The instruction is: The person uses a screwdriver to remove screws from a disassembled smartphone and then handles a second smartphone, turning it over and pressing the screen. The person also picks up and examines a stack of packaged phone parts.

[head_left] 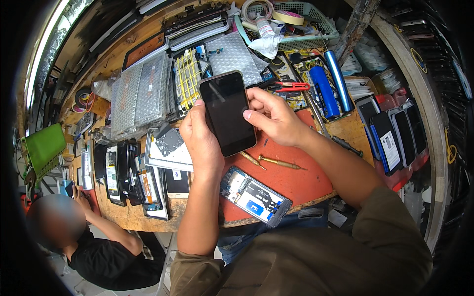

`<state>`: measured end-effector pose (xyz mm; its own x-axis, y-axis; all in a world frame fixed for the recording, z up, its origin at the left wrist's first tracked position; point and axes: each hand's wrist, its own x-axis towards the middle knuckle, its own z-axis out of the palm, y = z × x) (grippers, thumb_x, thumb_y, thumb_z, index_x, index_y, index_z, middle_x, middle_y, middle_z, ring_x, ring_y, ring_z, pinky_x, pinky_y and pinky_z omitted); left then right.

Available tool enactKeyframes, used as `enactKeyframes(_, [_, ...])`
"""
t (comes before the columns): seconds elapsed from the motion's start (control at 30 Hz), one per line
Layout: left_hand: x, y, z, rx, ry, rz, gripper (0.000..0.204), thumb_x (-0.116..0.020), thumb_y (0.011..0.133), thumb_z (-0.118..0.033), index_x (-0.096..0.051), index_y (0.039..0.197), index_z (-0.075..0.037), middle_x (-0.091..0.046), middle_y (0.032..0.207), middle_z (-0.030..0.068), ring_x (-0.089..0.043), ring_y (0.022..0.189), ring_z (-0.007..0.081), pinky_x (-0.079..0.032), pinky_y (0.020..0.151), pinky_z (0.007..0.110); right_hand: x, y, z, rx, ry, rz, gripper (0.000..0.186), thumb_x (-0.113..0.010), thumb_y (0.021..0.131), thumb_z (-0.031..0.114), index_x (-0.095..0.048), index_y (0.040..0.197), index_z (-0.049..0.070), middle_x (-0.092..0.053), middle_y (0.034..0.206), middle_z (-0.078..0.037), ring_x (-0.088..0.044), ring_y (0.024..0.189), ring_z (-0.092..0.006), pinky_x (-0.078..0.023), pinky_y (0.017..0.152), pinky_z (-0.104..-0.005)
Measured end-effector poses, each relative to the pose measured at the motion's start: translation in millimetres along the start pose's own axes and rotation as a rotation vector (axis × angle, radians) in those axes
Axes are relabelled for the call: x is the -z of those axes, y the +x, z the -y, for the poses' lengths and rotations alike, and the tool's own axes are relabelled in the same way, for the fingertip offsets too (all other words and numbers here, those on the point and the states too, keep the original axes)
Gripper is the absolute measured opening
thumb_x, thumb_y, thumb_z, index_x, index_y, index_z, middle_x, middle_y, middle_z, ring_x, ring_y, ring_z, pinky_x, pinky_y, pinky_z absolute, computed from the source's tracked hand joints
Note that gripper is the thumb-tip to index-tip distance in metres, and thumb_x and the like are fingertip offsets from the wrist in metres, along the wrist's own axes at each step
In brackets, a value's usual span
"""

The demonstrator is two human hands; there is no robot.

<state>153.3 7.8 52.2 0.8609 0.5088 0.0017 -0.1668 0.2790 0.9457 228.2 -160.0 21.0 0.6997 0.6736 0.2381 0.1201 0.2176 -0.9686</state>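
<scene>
A black smartphone (228, 116), its screen dark and facing up, is held above the bench between my two hands. My left hand (201, 135) grips its left edge with the thumb along the side. At its right edge, my right hand (274, 117) has the thumb near the screen's border and the fingers behind. Below, on a red mat (306, 170), lies an opened phone (256, 196) with its inner parts and battery showing. Two thin brass screwdrivers, one of them a precision screwdriver (281, 163), rest between that phone and the held one.
Bubble-wrapped panels (140, 93) are stacked at the left. Several disassembled phones (123, 170) line the left front. A green basket (311, 42) with tape rolls stands at the back. Blue cylinders (325, 91) and red-handled cutters (291, 87) lie to the right. Another person (113, 261) sits at the lower left.
</scene>
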Motion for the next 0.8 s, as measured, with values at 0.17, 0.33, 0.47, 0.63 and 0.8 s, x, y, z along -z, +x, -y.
enactKeyframes(0.17, [-6.0,-1.2,-0.9,-0.027,-0.042,-0.03,0.037,-0.052,0.114,-0.028,-0.072,0.097,-0.001,-0.073,0.091,0.0027,-0.063,0.078,0.0072,-0.052,0.072,0.025,3.4,-1.6,-1.1,-0.013,-0.031,0.026,0.028,-0.06,0.104,0.004,-0.055,0.132,0.001,-0.069,0.101,-0.001,-0.06,0.088,-0.0042,-0.048,0.076,-0.0232])
enactKeyframes(0.33, [-7.7,-1.2,-1.6,-0.017,-0.049,-0.04,0.036,-0.052,0.113,-0.027,-0.072,0.097,-0.001,-0.073,0.092,0.0027,-0.063,0.078,0.0071,-0.052,0.072,0.025,5.0,-2.1,0.3,-0.059,-0.076,0.037,0.036,-0.062,0.098,0.001,-0.053,0.133,0.0,-0.069,0.102,-0.001,-0.06,0.088,-0.0043,-0.048,0.076,-0.0234])
enactKeyframes(0.47, [-7.3,-1.0,-1.4,-0.015,-0.052,-0.042,0.036,-0.052,0.113,-0.027,-0.072,0.097,-0.001,-0.073,0.093,0.0029,-0.064,0.078,0.0072,-0.052,0.072,0.025,5.6,-3.3,3.6,-0.063,-0.109,0.044,0.042,-0.063,0.093,0.0,-0.053,0.134,0.0,-0.068,0.1,-0.001,-0.059,0.086,-0.0038,-0.046,0.074,-0.0226])
enactKeyframes(0.63, [-7.9,-0.7,-1.4,-0.014,-0.059,-0.048,0.036,-0.052,0.113,-0.027,-0.072,0.098,-0.001,-0.073,0.093,0.0029,-0.064,0.079,0.0074,-0.052,0.073,0.025,3.9,-3.2,4.2,-0.028,-0.08,0.038,0.042,-0.063,0.091,-0.001,-0.053,0.132,0.001,-0.067,0.098,0.0,-0.058,0.084,-0.0035,-0.045,0.072,-0.0223])
enactKeyframes(0.8, [-8.5,-2.0,-2.2,-0.009,-0.05,-0.053,0.036,-0.052,0.113,-0.026,-0.072,0.098,-0.001,-0.073,0.093,0.0029,-0.064,0.079,0.0074,-0.052,0.074,0.025,3.7,-2.6,3.4,-0.034,-0.099,0.036,0.04,-0.063,0.091,-0.001,-0.053,0.13,0.001,-0.067,0.097,0.0,-0.058,0.083,-0.0032,-0.044,0.071,-0.0219])
